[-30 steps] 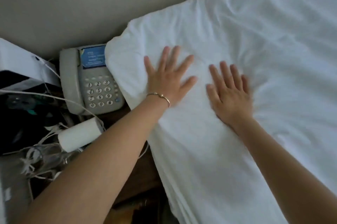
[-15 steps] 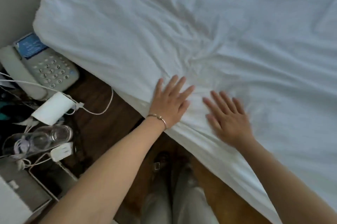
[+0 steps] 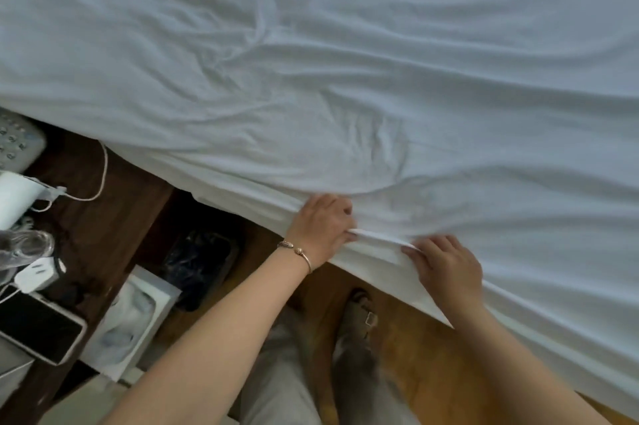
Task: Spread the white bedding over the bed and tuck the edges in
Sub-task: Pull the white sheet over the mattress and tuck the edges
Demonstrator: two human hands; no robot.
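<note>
My 2 hands were down at the near edge of the bed, both gripping the white sheet (image 3: 345,78) where it dropped over the side. My left hand (image 3: 323,227) had its fingers curled closed around a bunch of the cloth, the knuckles on top and the thumb side pinching a flat fold that ran across to my right hand (image 3: 447,270). The right fingers (image 3: 413,251) were closed narrow on the other end of that same fold, so the strip of sheet lay stretched between my 2 grips. Above my knuckles the sheet spread wrinkled over the whole mattress; below them its edge hung loose over the wooden floor (image 3: 408,348). A bracelet (image 3: 299,253) sat on my left wrist. To the left, a dark nightstand (image 3: 103,217) held a phone (image 3: 38,327), a charger (image 3: 34,274) and a cable (image 3: 100,179)
</note>
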